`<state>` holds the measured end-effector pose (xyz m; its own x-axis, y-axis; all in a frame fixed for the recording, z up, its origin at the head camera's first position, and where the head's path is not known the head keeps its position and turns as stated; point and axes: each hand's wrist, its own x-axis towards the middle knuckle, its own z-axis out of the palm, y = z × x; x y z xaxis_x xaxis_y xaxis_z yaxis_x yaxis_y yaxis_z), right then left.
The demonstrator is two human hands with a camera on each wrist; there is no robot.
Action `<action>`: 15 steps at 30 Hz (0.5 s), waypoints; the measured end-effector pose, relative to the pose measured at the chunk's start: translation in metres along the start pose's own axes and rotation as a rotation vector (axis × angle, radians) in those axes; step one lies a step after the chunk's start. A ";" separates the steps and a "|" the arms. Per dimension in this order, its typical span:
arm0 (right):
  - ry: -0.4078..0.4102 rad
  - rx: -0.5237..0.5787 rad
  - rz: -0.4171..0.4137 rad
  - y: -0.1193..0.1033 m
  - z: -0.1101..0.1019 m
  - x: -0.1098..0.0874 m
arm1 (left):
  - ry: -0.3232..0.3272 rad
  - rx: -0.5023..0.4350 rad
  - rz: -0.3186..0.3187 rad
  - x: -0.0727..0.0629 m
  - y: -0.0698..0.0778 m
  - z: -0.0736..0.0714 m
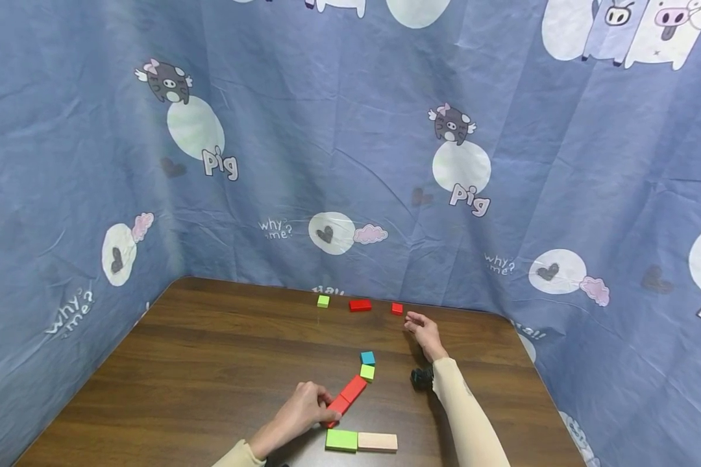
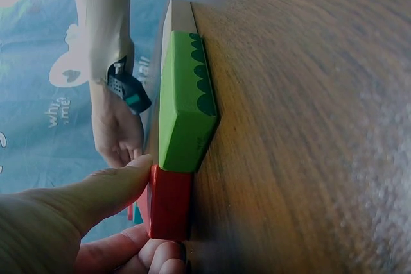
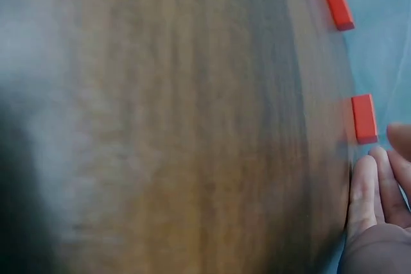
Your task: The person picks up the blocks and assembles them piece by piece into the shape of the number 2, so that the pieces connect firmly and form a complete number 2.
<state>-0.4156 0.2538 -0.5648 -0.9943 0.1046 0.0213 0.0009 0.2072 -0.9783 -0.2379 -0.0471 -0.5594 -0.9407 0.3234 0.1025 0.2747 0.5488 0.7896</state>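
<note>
My left hand [image 1: 301, 410] pinches a red rectangular block [image 1: 337, 407] between thumb and fingers, low at the wooden table. End to end with it lies a second red block [image 1: 354, 388], slanting away toward a yellow-green cube [image 1: 367, 373] and a blue cube [image 1: 367, 358]. In the left wrist view, the held block's end sits right by a green block [image 2: 183, 104] with dark scalloped marks. Far out over the table, my right hand [image 1: 425, 333] has its fingers extended and holds nothing. Its fingertips are close to a small red cube [image 3: 364, 119].
A plain wood block [image 1: 377, 442] adjoins the green block near the front. Along the far edge stand a longer red block [image 1: 360, 305] and a light green block [image 1: 323, 301]. A blue patterned curtain [image 1: 339, 162] hangs behind the table [image 1: 222, 363]. A dark device sits on my right wrist.
</note>
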 end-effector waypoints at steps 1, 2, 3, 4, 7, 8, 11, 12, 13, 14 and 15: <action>-0.008 -0.012 -0.002 0.000 0.001 0.002 | -0.001 -0.003 0.001 0.000 0.000 0.000; -0.016 -0.028 -0.003 0.000 0.002 0.004 | -0.001 -0.007 0.005 0.000 -0.001 0.000; -0.025 -0.048 -0.006 0.001 0.002 0.005 | 0.001 -0.009 0.006 -0.001 -0.001 -0.001; -0.038 -0.064 -0.013 0.001 0.003 0.007 | 0.001 -0.012 0.007 -0.001 -0.001 -0.001; -0.083 -0.119 -0.038 -0.001 0.004 0.011 | 0.009 -0.014 0.017 -0.001 -0.001 -0.001; -0.100 -0.134 -0.050 -0.002 0.004 0.012 | 0.013 -0.013 0.020 -0.001 -0.001 -0.001; -0.137 -0.167 -0.070 -0.005 0.005 0.015 | 0.014 -0.014 0.017 -0.001 -0.001 -0.001; -0.143 -0.174 -0.070 -0.006 0.005 0.016 | 0.013 -0.014 0.015 -0.001 -0.001 -0.001; -0.147 -0.185 -0.071 -0.006 0.005 0.016 | 0.013 -0.010 0.014 -0.002 -0.001 -0.001; -0.147 -0.195 -0.069 -0.007 0.005 0.017 | 0.012 -0.011 0.014 -0.002 -0.001 0.000; -0.143 -0.208 -0.064 -0.007 0.005 0.017 | 0.012 -0.010 0.013 -0.002 0.000 0.000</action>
<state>-0.4332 0.2493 -0.5585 -0.9980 -0.0505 0.0382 -0.0554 0.4058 -0.9123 -0.2362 -0.0483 -0.5596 -0.9395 0.3208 0.1197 0.2845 0.5366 0.7945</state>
